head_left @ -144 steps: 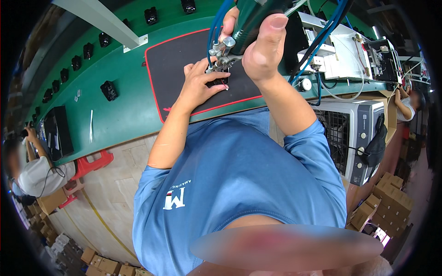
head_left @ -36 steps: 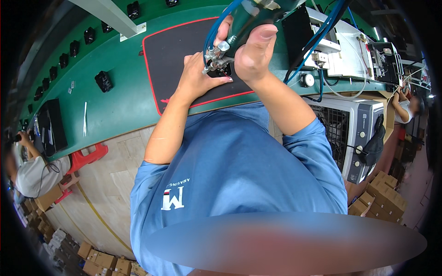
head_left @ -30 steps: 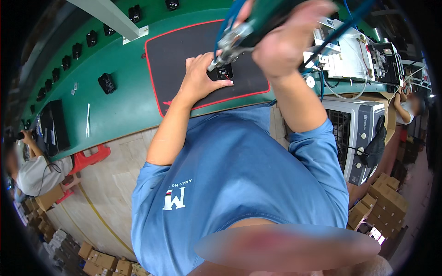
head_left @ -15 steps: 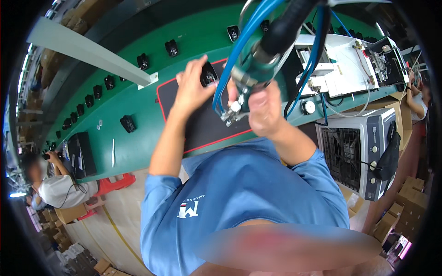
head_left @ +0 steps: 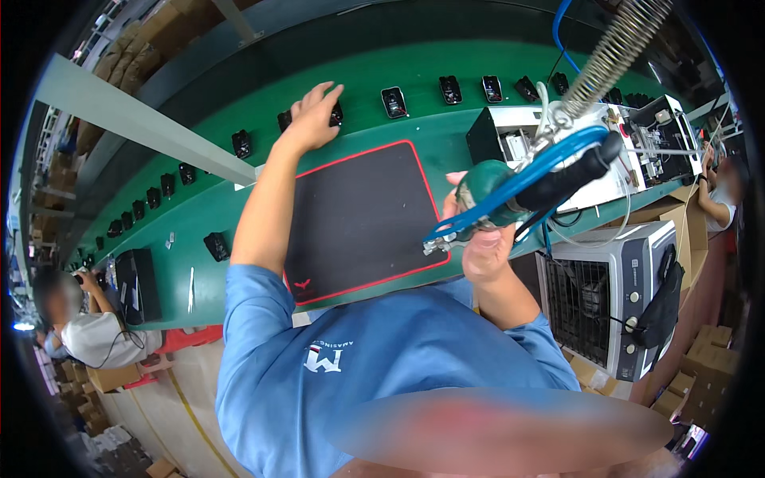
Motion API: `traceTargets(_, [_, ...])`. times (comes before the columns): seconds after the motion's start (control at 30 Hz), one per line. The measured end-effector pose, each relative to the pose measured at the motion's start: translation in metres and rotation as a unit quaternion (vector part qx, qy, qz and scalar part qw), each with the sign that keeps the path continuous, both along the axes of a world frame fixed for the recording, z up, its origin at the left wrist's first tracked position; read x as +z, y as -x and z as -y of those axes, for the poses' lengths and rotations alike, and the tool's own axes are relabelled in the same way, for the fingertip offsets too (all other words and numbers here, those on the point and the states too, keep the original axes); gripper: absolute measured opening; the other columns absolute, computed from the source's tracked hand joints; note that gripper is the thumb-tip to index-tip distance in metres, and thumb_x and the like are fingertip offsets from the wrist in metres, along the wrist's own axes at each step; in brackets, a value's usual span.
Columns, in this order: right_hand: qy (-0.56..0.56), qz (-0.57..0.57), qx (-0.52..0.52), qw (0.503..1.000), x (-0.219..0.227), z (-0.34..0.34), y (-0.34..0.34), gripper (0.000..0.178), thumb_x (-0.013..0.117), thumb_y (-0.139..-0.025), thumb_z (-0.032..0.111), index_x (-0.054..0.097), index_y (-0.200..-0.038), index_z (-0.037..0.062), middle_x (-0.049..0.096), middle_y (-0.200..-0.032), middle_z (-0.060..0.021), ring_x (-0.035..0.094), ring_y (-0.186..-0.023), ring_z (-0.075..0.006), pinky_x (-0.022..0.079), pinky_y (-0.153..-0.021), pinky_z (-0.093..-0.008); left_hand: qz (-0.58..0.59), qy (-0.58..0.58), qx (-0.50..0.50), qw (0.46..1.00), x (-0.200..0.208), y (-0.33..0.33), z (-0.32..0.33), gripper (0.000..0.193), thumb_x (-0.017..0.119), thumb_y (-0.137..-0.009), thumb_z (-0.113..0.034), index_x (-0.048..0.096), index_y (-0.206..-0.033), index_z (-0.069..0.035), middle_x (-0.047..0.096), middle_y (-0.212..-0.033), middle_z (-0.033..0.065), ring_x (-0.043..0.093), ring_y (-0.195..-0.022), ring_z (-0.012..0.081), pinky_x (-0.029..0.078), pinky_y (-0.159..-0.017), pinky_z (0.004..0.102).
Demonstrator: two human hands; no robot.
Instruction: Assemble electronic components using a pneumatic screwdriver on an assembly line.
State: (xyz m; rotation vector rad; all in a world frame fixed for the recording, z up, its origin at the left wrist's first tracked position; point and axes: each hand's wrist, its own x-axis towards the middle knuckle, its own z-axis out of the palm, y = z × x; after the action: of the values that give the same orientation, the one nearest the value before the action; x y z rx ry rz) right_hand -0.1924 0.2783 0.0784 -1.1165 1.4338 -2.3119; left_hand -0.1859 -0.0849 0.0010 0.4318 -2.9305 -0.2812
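Observation:
My left hand [head_left: 313, 123] reaches over the green conveyor belt at the back. Its fingers and thumb close round a small black plastic housing [head_left: 336, 115], partly hidden by the hand. My right hand [head_left: 488, 248] grips a green and black power screwdriver [head_left: 484, 185] with blue air hoses looped along it. The tool is tilted, its metal tip [head_left: 434, 245] above the right edge of a black mat with red edging [head_left: 358, 215]. A coil spring [head_left: 621, 52] runs up from the tool.
More black housings [head_left: 394, 102] stand in a row along the belt. One housing [head_left: 216, 246] lies on the green table left of the mat, near white tweezers [head_left: 191, 289]. A white machine [head_left: 574, 135] stands right; an air cooler [head_left: 610, 299] is below. Co-workers sit at both sides.
My left hand has carried the black housing from the mat back to the belt. My right hand has drawn the screwdriver rightward, away from the housing.

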Motion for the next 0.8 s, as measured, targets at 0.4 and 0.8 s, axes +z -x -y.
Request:
traceTargets(0.4, [-0.052,-0.014,-0.026,0.998,0.002,-0.008,-0.008,0.093,0.058,-0.089,0.077,0.049,-0.135,-0.0033,0.059,-0.127,-0.0187,0.061,-0.078,-0.0176,0.052,-0.06,-0.028,-0.08,-0.074,0.01,0.994,-0.041,0.076,-0.062,0.089,0.091,-0.072,-0.04,0.053,-0.148,-0.012,0.058,-0.139,0.0116,0.054,-0.132,0.0304,0.037,-0.107,0.049])
traceTargets(0.8, [0.021,-0.062,0.095,0.993,0.024,0.074,-0.005,0.06,0.049,-0.106,0.053,0.051,-0.13,-0.0018,0.063,-0.084,-0.0074,0.06,-0.073,-0.0132,0.05,-0.066,-0.0283,-0.179,-0.278,0.016,0.943,-0.026,-0.15,-0.179,0.097,0.097,-0.061,-0.039,0.055,-0.144,-0.013,0.061,-0.131,0.0081,0.058,-0.125,0.0294,0.038,-0.105,0.0449])
